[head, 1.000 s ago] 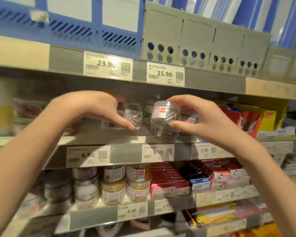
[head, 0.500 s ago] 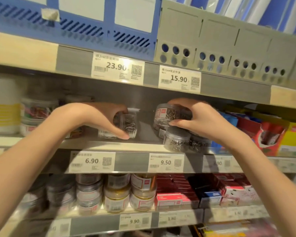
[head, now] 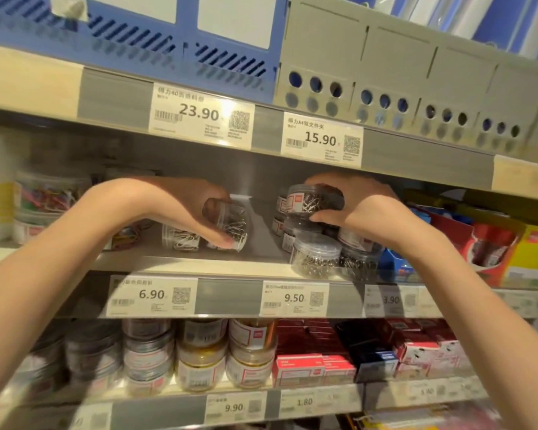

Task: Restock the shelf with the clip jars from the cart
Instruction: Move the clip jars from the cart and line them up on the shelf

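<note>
Stationery shelf, middle tier. Left hand wrapped round clear clip jar, right hand gripping 1 more atop right stack (likely light, rigid, slick plastic). Best held round the sides.

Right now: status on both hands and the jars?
Left hand grips clear jar, low over shelf. Right hand holds grey-lid jar atop the stack. Nothing blocking.
</note>
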Demonstrator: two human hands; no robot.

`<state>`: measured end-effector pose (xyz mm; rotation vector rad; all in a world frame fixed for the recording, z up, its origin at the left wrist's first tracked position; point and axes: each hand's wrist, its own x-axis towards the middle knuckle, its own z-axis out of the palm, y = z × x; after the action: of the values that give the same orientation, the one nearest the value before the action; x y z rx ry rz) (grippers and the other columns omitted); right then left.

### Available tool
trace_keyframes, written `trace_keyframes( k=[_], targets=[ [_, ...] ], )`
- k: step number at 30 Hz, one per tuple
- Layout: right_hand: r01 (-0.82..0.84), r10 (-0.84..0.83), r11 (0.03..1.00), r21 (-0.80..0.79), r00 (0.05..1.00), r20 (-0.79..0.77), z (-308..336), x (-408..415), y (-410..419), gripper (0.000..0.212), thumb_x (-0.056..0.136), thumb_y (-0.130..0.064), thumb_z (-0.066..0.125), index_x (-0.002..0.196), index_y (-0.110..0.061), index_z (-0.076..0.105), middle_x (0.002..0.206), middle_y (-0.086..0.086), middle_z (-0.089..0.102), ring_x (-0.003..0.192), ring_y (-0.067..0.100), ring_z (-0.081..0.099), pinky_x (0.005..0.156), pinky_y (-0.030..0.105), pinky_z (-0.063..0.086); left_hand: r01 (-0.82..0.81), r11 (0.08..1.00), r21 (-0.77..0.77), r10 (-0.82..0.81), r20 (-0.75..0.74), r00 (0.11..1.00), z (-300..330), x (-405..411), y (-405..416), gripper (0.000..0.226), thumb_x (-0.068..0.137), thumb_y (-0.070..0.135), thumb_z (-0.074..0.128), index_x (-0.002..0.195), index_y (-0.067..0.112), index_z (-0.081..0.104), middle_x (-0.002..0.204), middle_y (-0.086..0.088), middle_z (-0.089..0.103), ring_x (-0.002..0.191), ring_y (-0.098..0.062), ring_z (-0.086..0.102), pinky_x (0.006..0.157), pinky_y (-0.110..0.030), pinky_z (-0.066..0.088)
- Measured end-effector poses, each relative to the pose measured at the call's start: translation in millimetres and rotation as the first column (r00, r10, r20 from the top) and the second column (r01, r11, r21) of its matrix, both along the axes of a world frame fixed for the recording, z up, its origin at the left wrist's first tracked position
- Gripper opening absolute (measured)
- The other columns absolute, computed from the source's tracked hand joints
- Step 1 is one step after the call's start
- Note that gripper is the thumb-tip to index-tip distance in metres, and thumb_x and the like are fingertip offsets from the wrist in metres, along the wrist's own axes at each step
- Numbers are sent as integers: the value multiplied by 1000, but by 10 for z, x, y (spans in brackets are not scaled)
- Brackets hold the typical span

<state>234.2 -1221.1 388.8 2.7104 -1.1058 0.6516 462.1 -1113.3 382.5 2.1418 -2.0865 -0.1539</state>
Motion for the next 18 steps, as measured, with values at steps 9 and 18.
trace_keyframes(
  k=[9, 18],
  targets=[
    [46, -42, 997, 68, 997, -65, -26, 45, -36, 46, 80, -32, 71, 121, -38, 49, 121, -9, 60, 110, 20, 55, 95, 38, 43, 13, 998, -61, -17, -71, 997, -67, 9, -134, 62, 59, 75, 53, 100, 30, 59, 91, 5, 64, 83, -14, 60, 81, -32, 48],
    [-5, 17, 995, 104, 994, -109, -22, 37, -28, 48, 87, -26, 66, 131, -33, 48, 134, -8, 51, 118, 15, 49, 96, 26, 37, 37, 988, -149, -63, -170, 983, -124, -13, -248, 65, 60, 76, 60, 104, 29, 58, 92, 7, 67, 80, -12, 64, 82, -35, 51]
  ],
)
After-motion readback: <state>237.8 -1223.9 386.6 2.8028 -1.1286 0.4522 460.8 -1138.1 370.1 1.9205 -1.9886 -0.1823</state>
